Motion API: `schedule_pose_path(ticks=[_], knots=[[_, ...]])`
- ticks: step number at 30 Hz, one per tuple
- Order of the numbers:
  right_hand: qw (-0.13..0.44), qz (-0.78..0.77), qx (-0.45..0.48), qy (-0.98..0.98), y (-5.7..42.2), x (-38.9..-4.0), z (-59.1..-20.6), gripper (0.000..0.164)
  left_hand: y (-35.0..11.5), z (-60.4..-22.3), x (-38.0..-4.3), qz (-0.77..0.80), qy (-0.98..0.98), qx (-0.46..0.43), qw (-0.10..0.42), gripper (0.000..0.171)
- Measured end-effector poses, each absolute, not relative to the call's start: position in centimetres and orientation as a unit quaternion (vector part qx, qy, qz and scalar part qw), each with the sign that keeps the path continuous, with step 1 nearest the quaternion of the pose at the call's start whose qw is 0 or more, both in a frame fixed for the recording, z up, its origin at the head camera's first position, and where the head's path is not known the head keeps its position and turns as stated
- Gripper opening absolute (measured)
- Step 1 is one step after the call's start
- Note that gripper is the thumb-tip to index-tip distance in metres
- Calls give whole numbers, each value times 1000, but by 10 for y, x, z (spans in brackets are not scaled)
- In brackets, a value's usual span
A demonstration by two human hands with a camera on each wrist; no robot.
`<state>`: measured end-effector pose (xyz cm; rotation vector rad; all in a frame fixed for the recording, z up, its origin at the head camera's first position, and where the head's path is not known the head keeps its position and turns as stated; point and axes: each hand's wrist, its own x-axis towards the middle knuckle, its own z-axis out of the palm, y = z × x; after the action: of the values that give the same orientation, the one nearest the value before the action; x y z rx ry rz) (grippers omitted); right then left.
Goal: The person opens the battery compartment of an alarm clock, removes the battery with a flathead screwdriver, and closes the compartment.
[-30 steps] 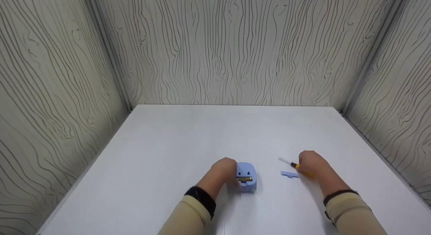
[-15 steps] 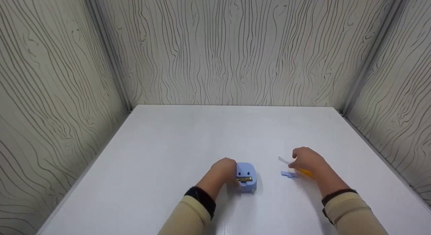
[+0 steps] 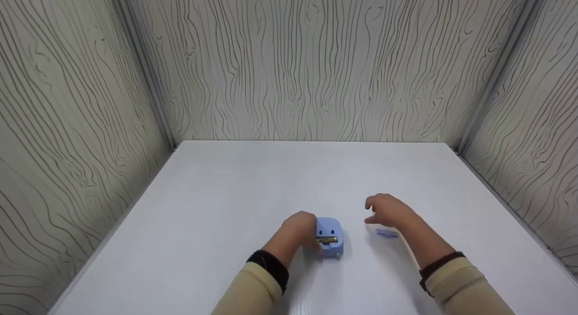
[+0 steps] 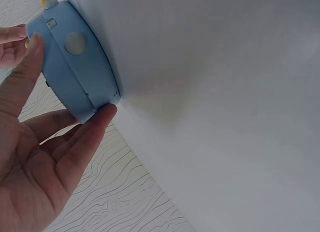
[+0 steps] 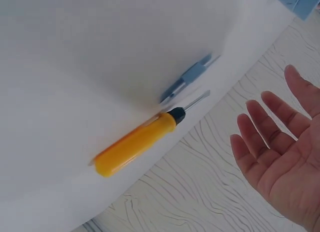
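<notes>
My left hand [image 3: 300, 229] grips a small light-blue plastic device [image 3: 330, 224] by its left side, thumb on one edge and fingers on the other. A gold-and-black battery [image 3: 327, 239] lies in the slot on its upper face. In the left wrist view the blue case [image 4: 80, 67] shows a round grey disc on its side. To the right, my right hand [image 3: 388, 210] hovers with fingers spread and nothing held. Close by lies a narrow blue battery cover [image 5: 187, 79]. Beside it is a yellow-handled screwdriver [image 5: 137, 144], hidden behind the right hand and forearm in the head view.
All this is on a white table [image 3: 235, 184]. Panels with a wood-grain pattern [image 3: 289, 67] stand behind the table and along both sides.
The right hand has let go of the screwdriver, opened and moved left toward the device. The screwdriver stays on the table. The left hand and the device have not moved.
</notes>
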<state>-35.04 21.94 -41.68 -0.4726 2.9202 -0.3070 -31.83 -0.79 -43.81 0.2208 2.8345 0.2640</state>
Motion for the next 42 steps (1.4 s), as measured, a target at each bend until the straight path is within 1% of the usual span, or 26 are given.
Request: schedule_pose_path(ticks=[13, 20, 27, 33, 38, 42], knots=[[103, -125, -182, 970, 183, -337, -410, 30, -6, -438, -320, 117, 980, 52, 154, 64], [110, -124, -219, 961, 165, -326, -410, 26, -7, -434, -321, 135, 975, 45, 173, 62], [88, -120, -276, 950, 156, -320, -420, 17, -11, -439, -320, 108, 980, 91, 139, 51], [93, -114, -267, 952, 152, -318, -427, 11, -12, -441, -321, 108, 980, 102, 131, 50], [93, -103, -249, 959, 147, -317, -431, 6, -11, -442, -323, 115, 979, 90, 143, 48], [84, -95, -252, 959, 145, -316, -432, 6, -10, -441, -324, 104, 979, 87, 155, 47]])
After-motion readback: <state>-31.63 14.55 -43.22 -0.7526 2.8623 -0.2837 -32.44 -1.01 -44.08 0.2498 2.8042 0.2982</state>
